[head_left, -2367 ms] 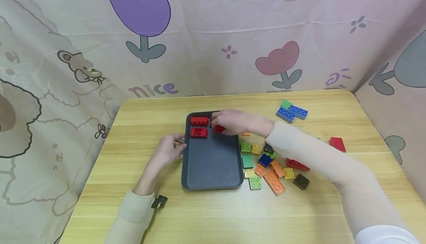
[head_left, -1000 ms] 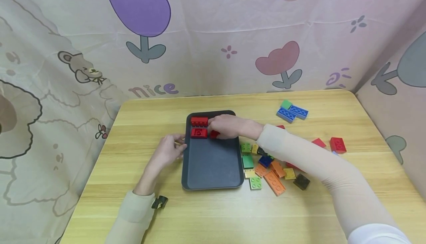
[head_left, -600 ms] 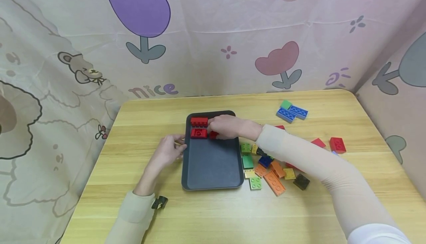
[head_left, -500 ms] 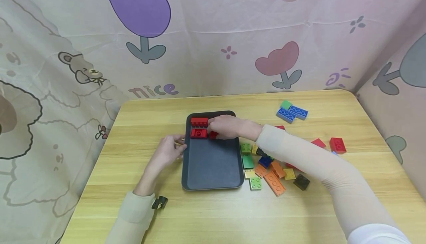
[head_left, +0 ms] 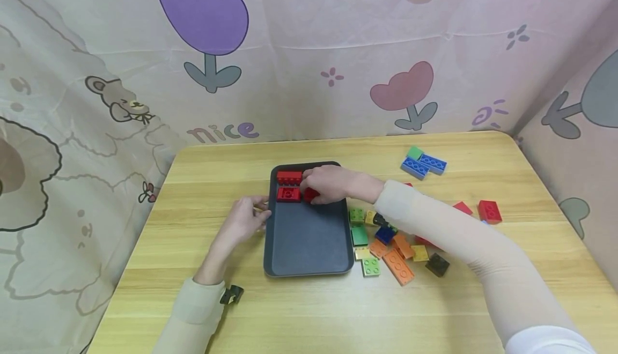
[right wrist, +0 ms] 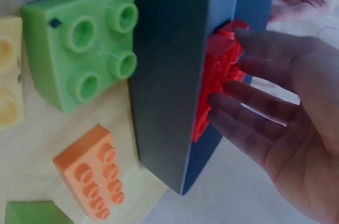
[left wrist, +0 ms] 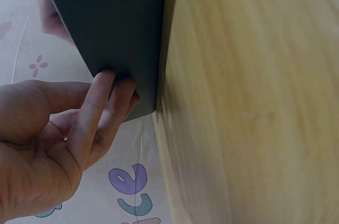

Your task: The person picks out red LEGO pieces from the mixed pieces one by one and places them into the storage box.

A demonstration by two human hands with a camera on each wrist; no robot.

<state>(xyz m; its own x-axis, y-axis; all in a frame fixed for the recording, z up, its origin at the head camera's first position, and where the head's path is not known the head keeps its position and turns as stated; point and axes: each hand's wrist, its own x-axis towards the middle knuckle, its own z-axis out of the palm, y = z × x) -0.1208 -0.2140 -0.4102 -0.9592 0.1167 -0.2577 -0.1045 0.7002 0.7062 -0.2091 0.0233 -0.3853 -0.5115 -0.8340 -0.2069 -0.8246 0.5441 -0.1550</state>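
Observation:
A dark grey tray [head_left: 309, 246] lies on the table with red toy building bricks at its far end. Two of them, one red brick [head_left: 288, 177] and a hollow-faced one [head_left: 288, 194], stand in rows along the left wall. My right hand [head_left: 328, 183] reaches into the tray and pinches another red brick [head_left: 310, 195], partly hidden under the fingers. In the right wrist view, fingertips [right wrist: 220, 99] lie over the red bricks [right wrist: 214, 75]. My left hand [head_left: 243, 218] rests beside the tray, its fingertips [left wrist: 123, 87] touching the outer wall.
Loose green, yellow, orange, dark blue and black bricks, such as an orange brick [head_left: 398, 266], lie right of the tray. Blue bricks [head_left: 433, 163] and a green one [head_left: 415, 152] lie at the back right. A red brick [head_left: 490, 211] sits farther right. A printed cloth [head_left: 299, 96] hangs behind.
From 2.4 s ago, my right hand has moved slightly left and nearer with the red brick, beside the hollow-faced brick. It has barely shifted in the last second. My left hand stays put.

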